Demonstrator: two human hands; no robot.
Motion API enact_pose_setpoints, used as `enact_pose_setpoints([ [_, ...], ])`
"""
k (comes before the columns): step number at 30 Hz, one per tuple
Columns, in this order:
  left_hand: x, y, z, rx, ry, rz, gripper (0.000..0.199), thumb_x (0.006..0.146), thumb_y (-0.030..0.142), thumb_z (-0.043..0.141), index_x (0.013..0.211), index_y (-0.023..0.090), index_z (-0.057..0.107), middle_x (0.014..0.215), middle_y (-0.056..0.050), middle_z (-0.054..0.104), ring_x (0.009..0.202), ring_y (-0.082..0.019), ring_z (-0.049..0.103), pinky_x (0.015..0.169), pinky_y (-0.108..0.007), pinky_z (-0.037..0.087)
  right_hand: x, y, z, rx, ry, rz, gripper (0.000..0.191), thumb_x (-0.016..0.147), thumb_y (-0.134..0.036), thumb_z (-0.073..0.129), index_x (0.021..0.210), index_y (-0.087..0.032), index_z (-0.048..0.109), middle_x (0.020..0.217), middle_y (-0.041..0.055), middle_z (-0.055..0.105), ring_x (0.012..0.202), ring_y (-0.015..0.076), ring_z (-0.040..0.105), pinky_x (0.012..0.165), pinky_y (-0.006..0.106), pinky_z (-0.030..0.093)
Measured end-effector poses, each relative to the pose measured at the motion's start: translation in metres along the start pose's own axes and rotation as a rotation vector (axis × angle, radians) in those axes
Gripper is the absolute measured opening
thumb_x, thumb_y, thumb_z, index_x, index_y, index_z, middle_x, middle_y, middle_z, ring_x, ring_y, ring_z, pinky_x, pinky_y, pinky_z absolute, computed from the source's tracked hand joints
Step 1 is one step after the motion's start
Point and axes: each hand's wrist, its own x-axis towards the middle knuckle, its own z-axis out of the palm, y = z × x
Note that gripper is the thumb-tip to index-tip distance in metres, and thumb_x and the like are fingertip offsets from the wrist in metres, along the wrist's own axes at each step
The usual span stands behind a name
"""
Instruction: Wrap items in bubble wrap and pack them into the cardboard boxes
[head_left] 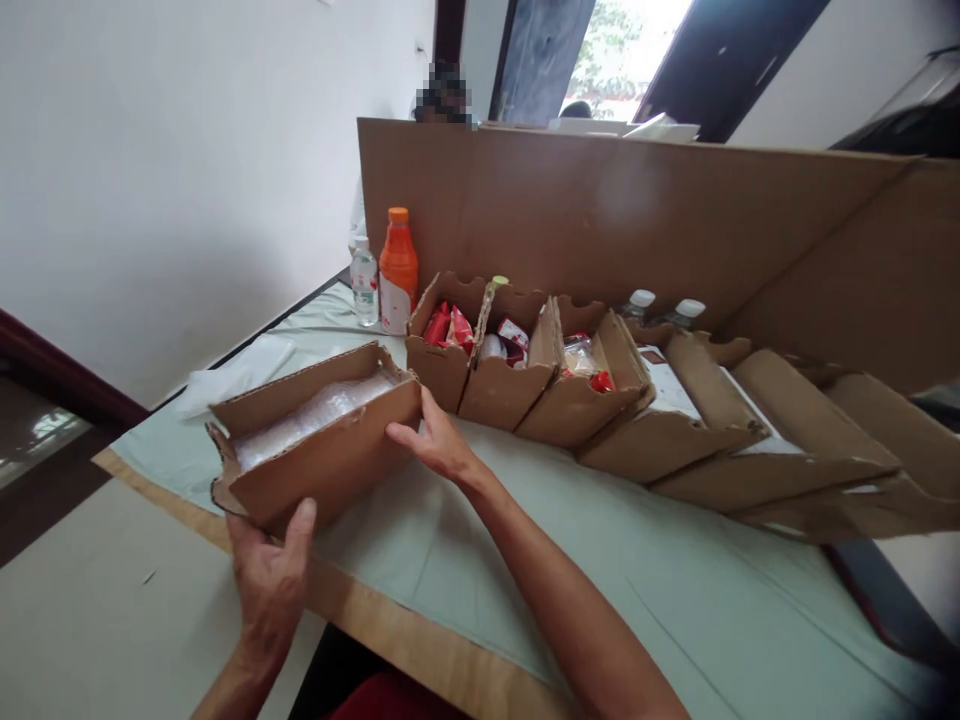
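Observation:
Between my hands is an open-topped cardboard box [337,450], long and narrow, tilted over the left part of the table. Clear bubble wrap [315,415] lies inside it; what the wrap covers, if anything, I cannot make out. My left hand [274,570] grips the near left corner, thumb on the side and fingers underneath. At the far right end, my right hand [435,440] holds the box with its thumb on the side panel and the other fingers round the end.
A row of similar cardboard boxes [502,390] with red packets and other goods runs rightward. Behind stand an orange bottle [398,265], a clear bottle [364,285] and a tall cardboard panel [570,220]. White plastic [232,380] lies at left. A person's head shows beyond the panel.

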Motion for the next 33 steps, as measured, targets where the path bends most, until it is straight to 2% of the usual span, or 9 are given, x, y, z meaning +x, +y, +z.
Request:
enact_pose_setpoints([
  [4, -0.016, -0.015, 0.009, -0.059, -0.113, 0.102, 0.089, 0.091, 0.041, 0.071, 0.165, 0.030, 0.023, 0.167, -0.011, 0.035, 0.153, -0.032, 0.039, 0.128, -0.050, 0.031, 0.044, 0.022, 0.021, -0.036, 0.068, -0.024, 0.081, 0.091, -0.051, 0.058, 0.161, -0.016, 0.035, 0.164, 0.0130, 0.042, 0.152, 0.0267, 0.040, 0.127, 0.043, 0.030],
  [7, -0.017, -0.023, 0.021, -0.071, -0.185, 0.123, 0.095, 0.092, 0.038, 0.069, 0.168, 0.034, 0.012, 0.177, -0.008, 0.011, 0.158, -0.034, 0.029, 0.128, -0.051, 0.030, 0.061, 0.036, 0.029, -0.044, 0.130, -0.005, 0.077, 0.097, -0.049, 0.045, 0.164, -0.014, 0.027, 0.170, 0.0138, 0.031, 0.157, 0.0242, 0.030, 0.130, 0.044, 0.024],
  [10, -0.008, -0.027, 0.033, -0.073, -0.177, 0.148, 0.094, 0.092, 0.035, 0.069, 0.168, 0.033, 0.013, 0.177, -0.008, 0.007, 0.160, -0.035, 0.023, 0.130, -0.052, 0.026, 0.058, 0.050, 0.036, -0.064, 0.168, 0.009, 0.079, 0.100, -0.054, 0.040, 0.166, -0.014, 0.022, 0.173, 0.0126, 0.024, 0.161, 0.0234, 0.021, 0.132, 0.046, 0.017],
  [13, -0.002, -0.028, 0.044, -0.078, -0.186, 0.182, 0.094, 0.092, 0.033, 0.068, 0.168, 0.032, 0.013, 0.177, -0.008, 0.009, 0.162, -0.033, 0.020, 0.131, -0.051, 0.026, 0.044, 0.066, 0.044, -0.082, 0.159, 0.020, 0.079, 0.100, -0.059, 0.042, 0.165, -0.017, 0.026, 0.174, 0.0102, 0.022, 0.162, 0.0238, 0.017, 0.134, 0.045, 0.013],
  [19, 0.008, -0.030, 0.069, -0.024, -0.232, 0.238, 0.092, 0.092, 0.029, 0.069, 0.167, 0.035, 0.017, 0.177, -0.008, 0.007, 0.163, -0.033, 0.012, 0.129, -0.051, 0.029, 0.020, 0.096, 0.057, -0.063, 0.109, 0.079, 0.069, 0.100, -0.057, 0.043, 0.158, -0.020, 0.044, 0.165, 0.0111, 0.042, 0.154, 0.0266, 0.037, 0.130, 0.047, 0.027],
  [25, 0.067, -0.032, 0.103, 0.001, -0.249, 0.253, 0.081, 0.091, 0.028, 0.065, 0.163, 0.028, 0.029, 0.168, -0.014, 0.035, 0.156, -0.033, 0.034, 0.125, -0.055, 0.034, 0.015, 0.103, 0.052, -0.042, 0.190, 0.144, 0.058, 0.101, -0.048, 0.042, 0.150, -0.018, 0.052, 0.155, 0.0155, 0.054, 0.144, 0.0285, 0.051, 0.123, 0.048, 0.038],
  [27, 0.082, -0.035, 0.117, 0.004, -0.271, 0.255, 0.081, 0.089, 0.028, 0.065, 0.162, 0.028, 0.029, 0.167, -0.014, 0.038, 0.155, -0.032, 0.036, 0.124, -0.055, 0.035, 0.015, 0.103, 0.052, -0.031, 0.223, 0.164, 0.055, 0.101, -0.048, 0.041, 0.147, -0.020, 0.055, 0.150, 0.0150, 0.058, 0.138, 0.0279, 0.057, 0.118, 0.045, 0.044],
  [31, 0.087, -0.045, 0.146, -0.045, -0.411, 0.203, 0.084, 0.091, 0.033, 0.064, 0.164, 0.030, 0.024, 0.175, -0.014, 0.019, 0.159, -0.033, 0.027, 0.118, -0.051, 0.044, 0.015, 0.104, 0.051, -0.023, 0.253, 0.191, 0.043, 0.097, -0.039, 0.047, 0.132, -0.021, 0.064, 0.128, 0.0129, 0.072, 0.115, 0.0253, 0.070, 0.104, 0.039, 0.054],
  [33, 0.084, -0.052, 0.155, -0.056, -0.511, 0.205, 0.083, 0.094, 0.037, 0.063, 0.166, 0.026, 0.022, 0.177, -0.016, 0.009, 0.162, -0.033, 0.018, 0.121, -0.052, 0.041, 0.014, 0.105, 0.050, -0.032, 0.262, 0.204, 0.036, 0.095, -0.034, 0.047, 0.121, -0.021, 0.068, 0.118, 0.0116, 0.076, 0.109, 0.0253, 0.072, 0.099, 0.039, 0.055],
])
